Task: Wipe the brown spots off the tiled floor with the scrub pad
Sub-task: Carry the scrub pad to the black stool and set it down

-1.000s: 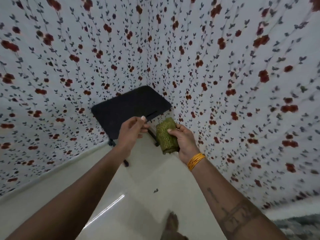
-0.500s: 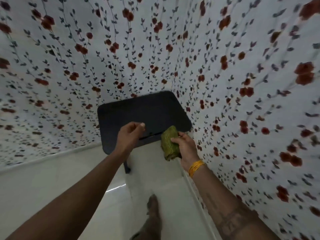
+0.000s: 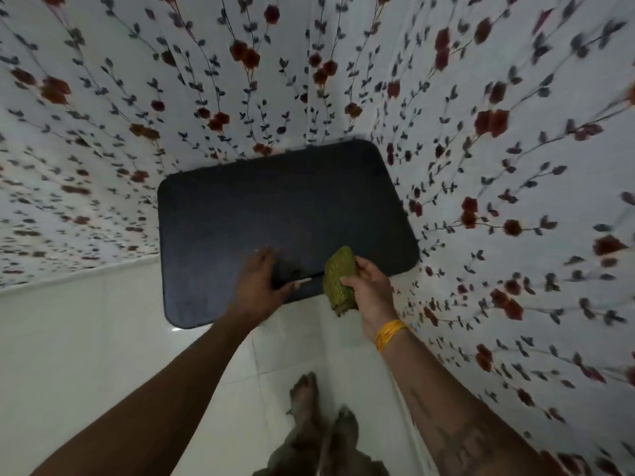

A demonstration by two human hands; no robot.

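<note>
Underfoot, a pale tiled floor [image 3: 103, 355] is seen, glossy, with thin grout lines; no detail of any spots can be made out on it. On two sides the floor is closed in by white cloth [image 3: 498, 166] printed with red flowers and dark leafy stems, and the two hangings meet in a corner ahead. Against that corner a small dark table [image 3: 275, 207] with rounded corners is set. Two bare feet [image 3: 323, 427] are seen at the near edge of the view, on the tiles.

Both arms are stretched forward over the table's near edge. The left hand [image 3: 256, 283] is laid at that edge, thumb over the rim; whether its fingers are curled round the edge cannot be told through the blur. The pad [image 3: 338, 278], green and ribbed, is gripped in the right hand [image 3: 371, 290], thumb across its front, and is held upright just beside the table's near right edge, above the floor. A yellow bangle [image 3: 390, 333] is worn on the right wrist.
</note>
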